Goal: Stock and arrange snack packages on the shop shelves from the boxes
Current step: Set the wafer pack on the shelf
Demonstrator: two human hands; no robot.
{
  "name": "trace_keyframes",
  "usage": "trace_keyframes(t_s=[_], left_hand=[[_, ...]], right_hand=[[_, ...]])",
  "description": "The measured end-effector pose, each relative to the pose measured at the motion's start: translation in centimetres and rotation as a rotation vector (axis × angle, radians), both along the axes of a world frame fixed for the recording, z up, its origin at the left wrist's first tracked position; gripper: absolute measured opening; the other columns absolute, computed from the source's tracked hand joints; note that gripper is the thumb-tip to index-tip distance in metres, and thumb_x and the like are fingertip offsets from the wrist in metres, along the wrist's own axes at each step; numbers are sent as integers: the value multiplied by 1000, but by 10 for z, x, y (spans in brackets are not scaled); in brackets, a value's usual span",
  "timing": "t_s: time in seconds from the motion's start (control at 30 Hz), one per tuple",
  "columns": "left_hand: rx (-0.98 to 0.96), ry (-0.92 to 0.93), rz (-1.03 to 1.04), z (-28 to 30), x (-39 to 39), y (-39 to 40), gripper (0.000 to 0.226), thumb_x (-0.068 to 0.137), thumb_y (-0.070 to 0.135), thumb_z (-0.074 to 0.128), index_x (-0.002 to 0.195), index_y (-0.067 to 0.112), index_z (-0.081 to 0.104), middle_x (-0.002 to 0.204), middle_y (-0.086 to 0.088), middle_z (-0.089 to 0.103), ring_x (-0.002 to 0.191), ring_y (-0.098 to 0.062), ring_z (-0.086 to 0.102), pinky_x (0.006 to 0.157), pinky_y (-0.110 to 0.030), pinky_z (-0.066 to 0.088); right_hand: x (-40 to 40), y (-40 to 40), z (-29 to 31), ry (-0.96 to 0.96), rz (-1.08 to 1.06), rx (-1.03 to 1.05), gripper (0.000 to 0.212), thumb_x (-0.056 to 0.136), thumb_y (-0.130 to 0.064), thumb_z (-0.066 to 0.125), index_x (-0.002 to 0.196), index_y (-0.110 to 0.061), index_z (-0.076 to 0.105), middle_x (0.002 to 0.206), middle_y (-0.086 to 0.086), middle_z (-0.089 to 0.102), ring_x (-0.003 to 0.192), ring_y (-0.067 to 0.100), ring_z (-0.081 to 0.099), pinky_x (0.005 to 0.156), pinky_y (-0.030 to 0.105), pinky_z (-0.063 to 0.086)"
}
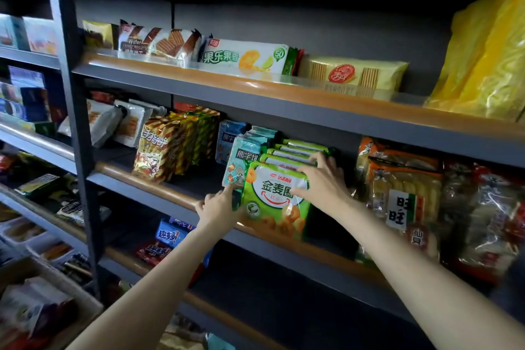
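Observation:
A row of green snack packages (274, 202) stands upright on the middle shelf (159, 182), one behind another. My right hand (321, 179) lies over the top right of the front green package, its fingers curled over the tops of the packs behind. My left hand (218, 204) is at the front package's lower left edge, with a finger pointing up against the teal bear-biscuit package (241, 163) beside it.
Striped wafer packs (162, 148) stand left of the teal ones; clear rice-cracker bags (403, 190) crowd the right. The top shelf holds biscuit packs (244, 57) and a yellow plastic bag (488, 60). A dark upright post (76, 111) divides the shelving. A cardboard box (42, 307) sits low left.

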State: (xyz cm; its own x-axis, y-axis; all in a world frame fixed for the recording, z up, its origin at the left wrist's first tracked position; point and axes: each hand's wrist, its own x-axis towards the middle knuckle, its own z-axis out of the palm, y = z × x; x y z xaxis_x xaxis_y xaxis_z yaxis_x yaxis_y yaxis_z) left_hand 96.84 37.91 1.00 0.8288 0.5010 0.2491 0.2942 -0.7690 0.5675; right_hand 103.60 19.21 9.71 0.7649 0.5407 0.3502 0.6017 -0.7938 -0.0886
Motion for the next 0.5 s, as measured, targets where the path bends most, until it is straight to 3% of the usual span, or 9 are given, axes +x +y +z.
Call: trace_keyframes(t_s=[0.13, 0.27, 0.4, 0.5], left_hand=[[-50, -207, 57, -2, -13, 14, 44, 89, 21, 51, 131, 17, 41, 129, -3, 51, 121, -28, 40, 102, -43, 25], [-136, -413, 98, -25, -58, 43, 35, 89, 13, 50, 123, 13, 46, 122, -2, 52, 117, -22, 44, 97, -40, 27], [-237, -315, 205, -70, -119, 110, 31, 87, 11, 52, 117, 11, 47, 114, -4, 54, 108, -23, 52, 96, -43, 37], [-288, -157, 288, -105, -173, 182, 30, 86, 11, 53, 115, 7, 45, 115, -11, 56, 107, -30, 54, 87, -41, 43]], right_hand=[[-26, 24, 7, -185, 82, 3, 42, 89, -39, 58, 123, -16, 52, 141, 5, 29, 129, 27, 25, 104, 43, 23], [-58, 72, -3, -274, 246, 14, 34, 91, -27, 55, 122, -13, 54, 136, 9, 36, 125, 29, 30, 99, 42, 29], [-100, 153, -41, -228, 412, -27, 32, 89, -19, 56, 120, -10, 56, 134, 12, 39, 121, 34, 36, 96, 47, 34], [-131, 226, -87, -59, 489, -187, 34, 92, -23, 53, 124, -16, 50, 139, 8, 30, 125, 30, 30, 99, 42, 33]])
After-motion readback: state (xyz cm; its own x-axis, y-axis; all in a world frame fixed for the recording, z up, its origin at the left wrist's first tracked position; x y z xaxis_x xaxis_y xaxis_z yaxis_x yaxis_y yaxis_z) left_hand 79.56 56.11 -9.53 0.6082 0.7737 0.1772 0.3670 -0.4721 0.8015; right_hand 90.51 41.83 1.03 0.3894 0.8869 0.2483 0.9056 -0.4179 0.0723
